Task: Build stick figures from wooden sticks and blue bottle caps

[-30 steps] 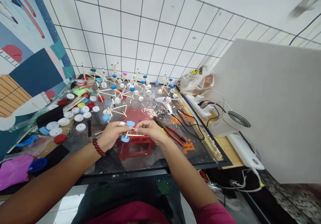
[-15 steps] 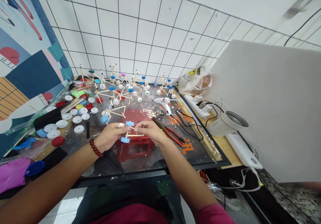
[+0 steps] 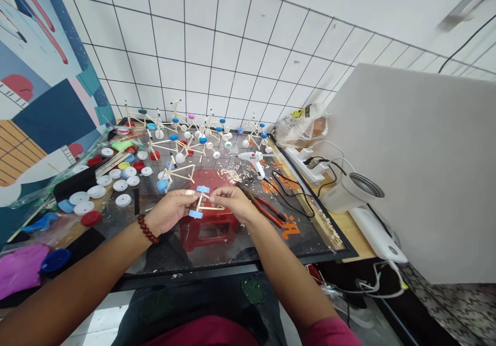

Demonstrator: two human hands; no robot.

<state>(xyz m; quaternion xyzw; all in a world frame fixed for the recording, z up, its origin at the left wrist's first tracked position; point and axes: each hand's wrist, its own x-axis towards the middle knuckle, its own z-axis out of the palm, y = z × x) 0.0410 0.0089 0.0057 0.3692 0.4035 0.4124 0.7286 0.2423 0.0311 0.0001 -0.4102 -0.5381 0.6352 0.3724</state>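
Held between both hands is a small wooden stick frame (image 3: 211, 208) with a light blue bottle cap (image 3: 203, 189) at its upper end and another light blue cap (image 3: 196, 214) at its lower end. My left hand (image 3: 170, 211) grips it from the left, thumb and fingers closed near the caps. With thumb and forefinger my right hand (image 3: 232, 204) pinches a stick of the same frame from the right; the fingertips partly hide the contact. Just beyond, a similar stick model (image 3: 180, 171) stands on the dark glossy tabletop (image 3: 155, 253).
Several stick models (image 3: 202, 141) with caps stand at the back. Loose white caps (image 3: 123, 200) lie at left. A white glue gun (image 3: 253, 162), red-handled pliers (image 3: 269, 209) and wood scraps (image 3: 232, 173) are at right. A red stool (image 3: 209, 237) shows through or in the tabletop.
The stick frame has turned slightly in my fingers, and more of its crosspiece between the blue caps shows now. Both hands keep nearly the same place.
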